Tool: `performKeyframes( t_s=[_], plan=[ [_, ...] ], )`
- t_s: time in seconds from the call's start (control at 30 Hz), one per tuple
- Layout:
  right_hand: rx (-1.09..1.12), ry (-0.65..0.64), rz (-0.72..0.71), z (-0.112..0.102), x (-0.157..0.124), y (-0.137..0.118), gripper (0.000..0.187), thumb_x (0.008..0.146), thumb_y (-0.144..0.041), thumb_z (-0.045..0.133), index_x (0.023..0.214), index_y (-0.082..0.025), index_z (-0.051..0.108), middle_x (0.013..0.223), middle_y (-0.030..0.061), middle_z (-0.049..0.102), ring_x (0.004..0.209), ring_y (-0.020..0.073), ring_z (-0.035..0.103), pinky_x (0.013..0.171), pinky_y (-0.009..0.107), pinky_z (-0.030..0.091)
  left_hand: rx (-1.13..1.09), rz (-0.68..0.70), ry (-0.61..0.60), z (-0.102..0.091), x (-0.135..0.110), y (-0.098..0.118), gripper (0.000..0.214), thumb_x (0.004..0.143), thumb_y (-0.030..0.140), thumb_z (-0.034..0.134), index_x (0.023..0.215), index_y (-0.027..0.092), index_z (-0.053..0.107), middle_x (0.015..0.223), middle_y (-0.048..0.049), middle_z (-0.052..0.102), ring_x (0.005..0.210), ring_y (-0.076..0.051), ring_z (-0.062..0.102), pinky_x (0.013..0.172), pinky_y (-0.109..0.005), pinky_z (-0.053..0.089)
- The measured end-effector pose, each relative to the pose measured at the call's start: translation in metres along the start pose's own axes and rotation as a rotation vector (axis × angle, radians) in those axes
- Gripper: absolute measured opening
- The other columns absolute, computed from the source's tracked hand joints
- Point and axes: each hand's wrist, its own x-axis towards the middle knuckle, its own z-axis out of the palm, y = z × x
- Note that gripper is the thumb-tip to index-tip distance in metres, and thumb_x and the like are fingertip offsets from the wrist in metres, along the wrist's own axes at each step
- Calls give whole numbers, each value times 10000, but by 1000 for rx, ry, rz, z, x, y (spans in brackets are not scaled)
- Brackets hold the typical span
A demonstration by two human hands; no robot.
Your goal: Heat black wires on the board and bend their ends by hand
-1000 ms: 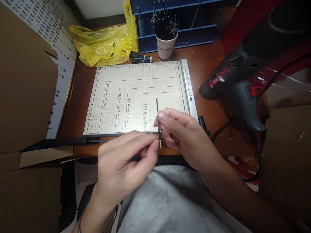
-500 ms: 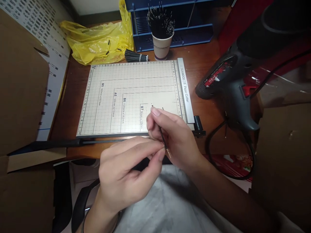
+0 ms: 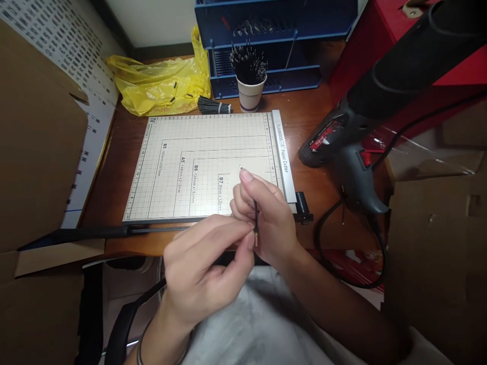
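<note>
cardboard (image 3: 41, 132) fills the far left, then there's a crumpled yellow plastic bag (image 3: 160, 88) at the back. paper cutter (image 3: 182, 132) sits mid-desk, gridded board facing up. left hand (image 3: 207, 268) is over its near edge, thumb and index pinched tight on a thin black wire (image 3: 256, 215), right by the copper-coloured end. behind the board there's a tied wire bundle (image 3: 213, 106), then a paper cup (image 3: 249, 96) stuffed with black wires. right hand (image 3: 270, 210) has its thumb and curled fingers closed on the same wire, higher up. heat gun (image 3: 338, 134) is over on the right, red trigger showing.
</note>
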Motion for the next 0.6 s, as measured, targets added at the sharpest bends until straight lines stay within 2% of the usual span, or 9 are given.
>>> performKeyframes(
  t_s=[0.27,0.53,0.6],
  plan=[
    [-37,-38,-83,0,-3,4,507,1037,-338,513,574,-216,346,524,-73,287,493,87,222,490,280,209,99,118,-26,-5,1,-1,220,837,-39,689,962,142,696,863,-33,742,757,-129,676,685,-262,565],
    [-51,-134,-66,2,-6,6,495,1049,-341,509,610,-213,320,567,-72,270,531,93,207,509,272,222,82,104,-39,-13,-1,2,224,850,-47,686,981,133,705,918,-40,759,828,-119,698,752,-251,580],
    [-35,-118,-61,4,-7,6,497,1040,-345,521,606,-213,318,558,-75,266,522,91,204,498,265,218,92,90,-40,-14,-2,4,213,857,-38,683,971,140,705,896,-29,754,804,-112,694,729,-244,572]
  ],
)
